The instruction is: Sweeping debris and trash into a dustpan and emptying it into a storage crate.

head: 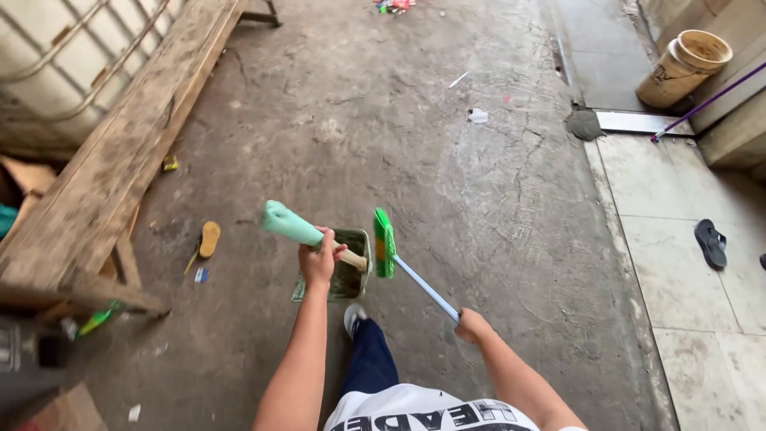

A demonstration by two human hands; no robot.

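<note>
Closest in, the person's left hand [317, 259] is wrapped tight round the wooden handle of a dustpan [349, 263], just below its pale green grip; the pan sits on the concrete floor [447, 175] right ahead of a white-toed shoe [353, 317]. The right hand [471, 325] is closed round the light blue shaft of a green broom [384, 243], whose head stands on edge just beside the pan's right rim, touching or nearly so.

The pan looks already loaded with dark dirt. With the handle held at a slant, a tilt could spill that back onto the floor, and a hard flick of the bristles might push grit past the rim instead of in.

Further left, a yellow sandal [209, 239] and scraps lie near the long wooden bench [120, 160]. Off to the right, a black sandal [710, 243] rests on the tiled strip. Beyond it, stacked buckets [685, 67] stand in the far corner beside a purple pole [706, 102].
</note>
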